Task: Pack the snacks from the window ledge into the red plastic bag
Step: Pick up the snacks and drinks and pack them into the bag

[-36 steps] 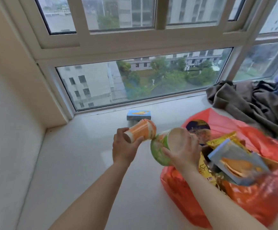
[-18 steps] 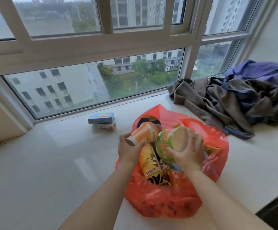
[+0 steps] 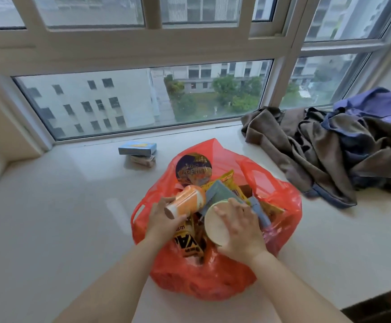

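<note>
Left hand (image 3: 164, 220) curled round an orange cup (image 3: 186, 201), grip clamped on its lower end, cup tilted on its side with the pale base facing the camera. Right hand (image 3: 240, 226) clamped over a green-rimmed cup (image 3: 215, 226), fingers spread across its far side, its pale round end turned toward the camera. Both cups held over the open mouth of the red plastic bag (image 3: 280, 199), side by side and nearly touching.

Red plastic bag resting on the pale window ledge (image 3: 49, 217), near the centre, mouth gaping upward, one cut-out handle (image 3: 139, 212) visible just left of the left hand. Inside the bag: a round dark lid (image 3: 193, 170) with printed lettering, propped against the far wall; yellow snack packets (image 3: 229, 180) beside it; a blue-grey flat packet (image 3: 220, 193) behind the right hand's cup; a yellow-and-black packet (image 3: 188, 241) below the left hand.

On the ledge outside the bag: two small boxes (image 3: 138, 152) stacked, a blue one on top of a paler one, close to the window glass and well apart from the bag on its far left. Heap of brown and purple-blue clothing (image 3: 343, 145) lying on the ledge to the right of the bag, near it but not touching.
</note>
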`<state>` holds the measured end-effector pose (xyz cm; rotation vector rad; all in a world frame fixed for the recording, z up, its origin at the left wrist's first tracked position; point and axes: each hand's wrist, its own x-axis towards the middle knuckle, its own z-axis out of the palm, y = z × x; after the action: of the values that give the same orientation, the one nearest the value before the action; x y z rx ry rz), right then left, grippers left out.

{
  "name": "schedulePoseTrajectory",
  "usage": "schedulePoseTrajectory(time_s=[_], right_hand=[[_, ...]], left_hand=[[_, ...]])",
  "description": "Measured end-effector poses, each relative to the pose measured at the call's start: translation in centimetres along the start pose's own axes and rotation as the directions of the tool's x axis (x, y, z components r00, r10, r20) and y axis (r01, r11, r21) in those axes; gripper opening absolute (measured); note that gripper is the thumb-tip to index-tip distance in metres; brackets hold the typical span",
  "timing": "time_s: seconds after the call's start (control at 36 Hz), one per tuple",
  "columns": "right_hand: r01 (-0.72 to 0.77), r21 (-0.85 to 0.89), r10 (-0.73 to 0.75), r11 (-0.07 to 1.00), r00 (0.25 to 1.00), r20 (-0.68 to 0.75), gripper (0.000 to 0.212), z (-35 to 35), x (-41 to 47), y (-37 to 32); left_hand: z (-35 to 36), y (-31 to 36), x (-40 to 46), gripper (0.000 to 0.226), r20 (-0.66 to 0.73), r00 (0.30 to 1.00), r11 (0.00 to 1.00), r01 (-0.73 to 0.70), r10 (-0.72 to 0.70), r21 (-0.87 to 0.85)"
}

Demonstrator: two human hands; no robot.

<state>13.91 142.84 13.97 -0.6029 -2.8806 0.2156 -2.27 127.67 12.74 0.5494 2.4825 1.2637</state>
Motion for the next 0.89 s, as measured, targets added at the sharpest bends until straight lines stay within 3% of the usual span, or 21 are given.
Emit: schedulePoseTrajectory(time_s=[0.22,0.36,0.58,0.78,0.89], right_hand=[[0.014,0.083,-0.033,0.996,0.973,0.229,0.09,-1.5,-0.1,0.5],[0.016,0.082,-0.045,0.996,0.929,0.366,0.091,-1.5,0.0,0.9],[-0.034,0.067,0.007,0.997,0.929,0.369,0.092,-0.5,0.9,-0.1],[-0.078,0.066,0.04,0.995,0.895,0.445,0.092,-0.7,2.0,0.4],[-0.088,0.067,0.049,0.994,0.893,0.447,0.095,-0.3,2.5,-0.5]], left_hand=[[-0.6,-1.0,-1.0,0.052,0.138,0.989,0.979,-0.071,0.044,0.193],[-0.7,0.8,-0.4,0.056,0.286,0.957,0.893,-0.164,0.042,0.42],[0.3,0.6,-0.5,0.059,0.186,0.982,0.726,-0.113,-0.021,0.678],[2.2,1.5,-0.2,0.059,0.189,0.981,0.708,-0.098,-0.05,0.7],[1.8,1.8,-0.2,0.072,0.209,0.976,0.638,-0.125,-0.058,0.76]])
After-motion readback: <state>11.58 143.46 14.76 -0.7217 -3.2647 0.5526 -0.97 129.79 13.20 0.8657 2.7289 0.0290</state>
